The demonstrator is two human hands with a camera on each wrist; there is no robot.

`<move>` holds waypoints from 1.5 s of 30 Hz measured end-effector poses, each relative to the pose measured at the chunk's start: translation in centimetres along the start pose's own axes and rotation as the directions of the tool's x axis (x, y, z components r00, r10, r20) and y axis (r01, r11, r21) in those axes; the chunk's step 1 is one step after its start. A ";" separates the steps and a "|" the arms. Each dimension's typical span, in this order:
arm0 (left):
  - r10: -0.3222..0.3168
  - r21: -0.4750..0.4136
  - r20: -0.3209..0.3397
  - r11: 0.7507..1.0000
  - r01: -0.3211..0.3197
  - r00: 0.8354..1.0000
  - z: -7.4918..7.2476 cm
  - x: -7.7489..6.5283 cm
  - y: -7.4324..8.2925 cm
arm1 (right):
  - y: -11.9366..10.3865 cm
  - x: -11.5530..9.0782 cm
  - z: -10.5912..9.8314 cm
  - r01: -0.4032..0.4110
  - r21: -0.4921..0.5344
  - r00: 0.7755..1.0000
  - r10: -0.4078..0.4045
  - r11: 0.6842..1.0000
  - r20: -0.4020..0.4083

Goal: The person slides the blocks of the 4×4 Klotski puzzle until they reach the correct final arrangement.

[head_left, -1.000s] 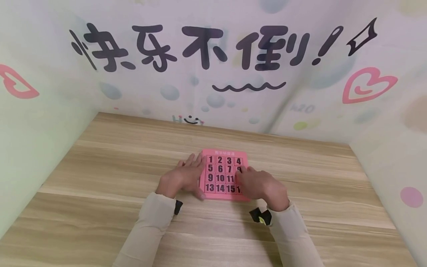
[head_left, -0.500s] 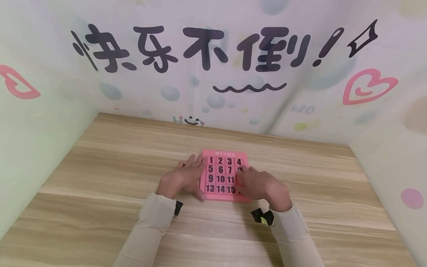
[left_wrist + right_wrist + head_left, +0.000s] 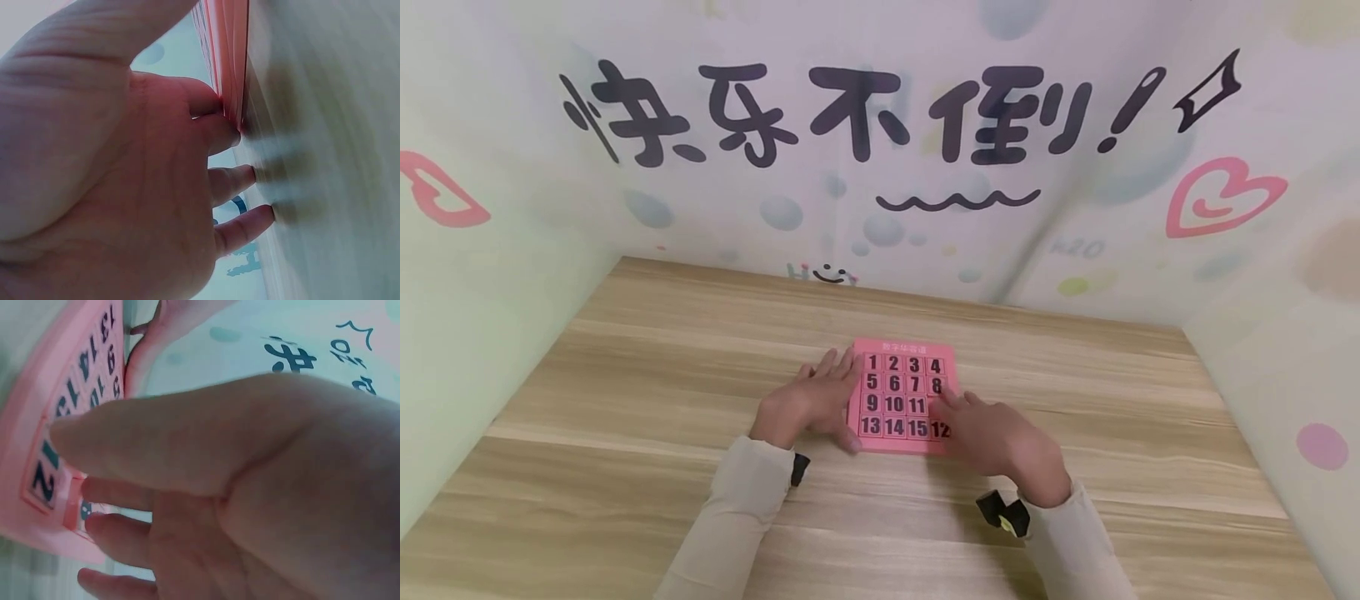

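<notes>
A pink sliding number puzzle (image 3: 895,447) lies flat on the wooden table, its tiles printed with black numbers. My left hand (image 3: 812,400) rests along its left edge. In the left wrist view, two fingertips touch the pink side and the other fingers (image 3: 244,230) reach down to the tabletop. Over the right edge lies my right hand (image 3: 1000,437), fingers loosely extended. In the right wrist view its thumb (image 3: 81,440) is at the 12 tile (image 3: 42,481), in the bottom right corner. A gap shows just above that tile, beside the fingers. The hand hides part of the right column.
Wood-grain table (image 3: 625,483) surrounds the puzzle. Behind it hangs a white printed cloth (image 3: 737,208) with black characters, and pale panels stand left and right. A black strap piece (image 3: 1003,512) is at the right wrist.
My right hand has drawn back towards the right and nearer to me, uncovering the 8 tile and the 12 tile at the bottom right. The left hand has stayed in place.
</notes>
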State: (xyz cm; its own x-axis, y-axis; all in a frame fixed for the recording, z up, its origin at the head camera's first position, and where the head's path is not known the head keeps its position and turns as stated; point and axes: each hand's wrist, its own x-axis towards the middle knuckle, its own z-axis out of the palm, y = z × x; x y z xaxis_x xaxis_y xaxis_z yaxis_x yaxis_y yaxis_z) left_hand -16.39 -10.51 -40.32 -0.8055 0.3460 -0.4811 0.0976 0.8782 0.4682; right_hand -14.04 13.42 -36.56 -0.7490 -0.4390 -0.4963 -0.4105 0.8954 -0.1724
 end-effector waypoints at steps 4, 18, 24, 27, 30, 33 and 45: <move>0.000 0.001 0.002 1.000 0.000 1.000 0.0 0.0 0.1 | 0.0 -1.0 0.8 0.019 -0.033 0.999 -0.020 0.999 -0.033; -0.005 -0.008 0.003 1.000 0.005 1.000 0.0 -0.1 0.0 | 0.0 -2.9 2.1 0.074 -0.169 0.993 -0.089 0.983 -0.083; -0.001 -0.010 -0.001 1.000 0.001 1.000 -0.1 -0.1 0.0 | -0.3 -2.7 1.9 0.051 -0.160 0.997 -0.061 0.986 -0.056; 0.008 -0.011 -0.002 1.000 -0.008 1.000 -0.1 -0.1 -0.1 | -0.3 -2.6 1.9 0.045 -0.158 0.997 -0.053 0.986 -0.050; 0.012 -0.010 -0.002 1.000 -0.012 1.000 0.0 0.0 -0.1 | -0.2 -2.5 2.0 0.043 -0.159 0.997 -0.052 0.986 -0.052; 0.012 -0.013 -0.003 1.000 -0.013 1.000 0.0 0.0 -0.1 | -0.1 -2.3 2.0 0.045 -0.157 0.997 -0.055 0.987 -0.057; 0.022 -0.010 -0.002 1.000 -0.022 1.000 0.1 0.1 -0.2 | 0.4 -1.6 2.1 0.056 -0.114 0.994 -0.066 0.992 -0.089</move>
State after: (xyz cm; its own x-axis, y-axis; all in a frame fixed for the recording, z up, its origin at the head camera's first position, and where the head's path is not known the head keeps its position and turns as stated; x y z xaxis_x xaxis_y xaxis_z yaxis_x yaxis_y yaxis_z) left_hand -16.45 -10.61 -40.49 -0.8046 0.3647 -0.4687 0.1098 0.8670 0.4860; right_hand -11.91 14.64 -37.67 -0.7637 -0.5020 -0.4060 -0.5080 0.8553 -0.1020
